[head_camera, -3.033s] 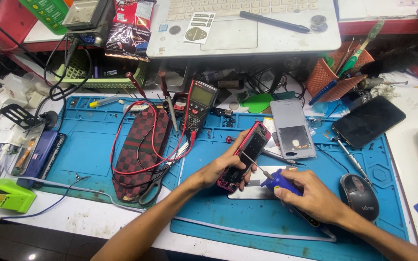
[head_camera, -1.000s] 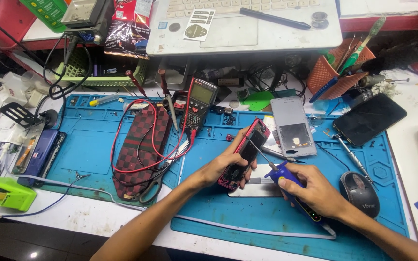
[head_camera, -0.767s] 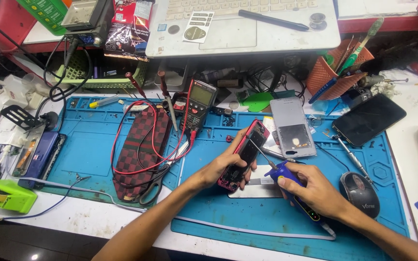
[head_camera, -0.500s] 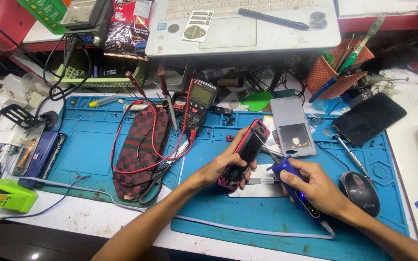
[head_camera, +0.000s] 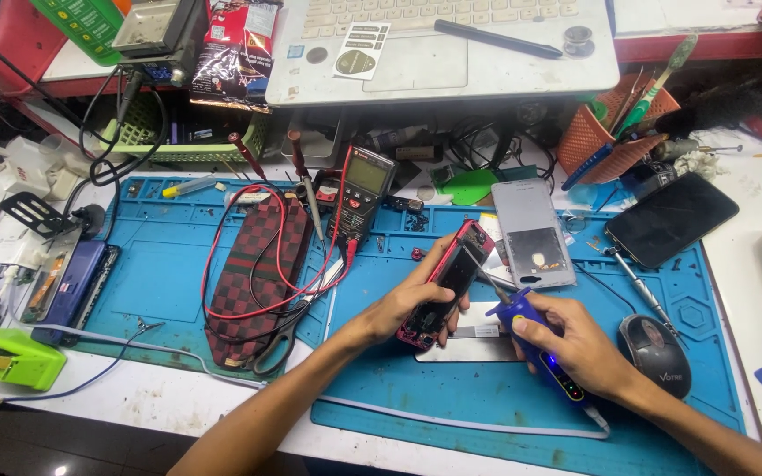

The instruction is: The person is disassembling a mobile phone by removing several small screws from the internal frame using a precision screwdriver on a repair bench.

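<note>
The opened phone [head_camera: 441,286] in the left hand [head_camera: 407,304] has a glossy red plastic rim. The electric screwdriver [head_camera: 535,348] in the right hand [head_camera: 575,348] is smooth blue plastic with a thin metal bit. Both lie over a matt blue rubbery work mat [head_camera: 451,397]. The checked pouch [head_camera: 257,264] looks like woven cloth. The black phone [head_camera: 672,219] has a glossy glass face.

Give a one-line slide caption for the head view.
Left hand holds a red-framed phone; right hand applies a blue powered tool to it.
</note>
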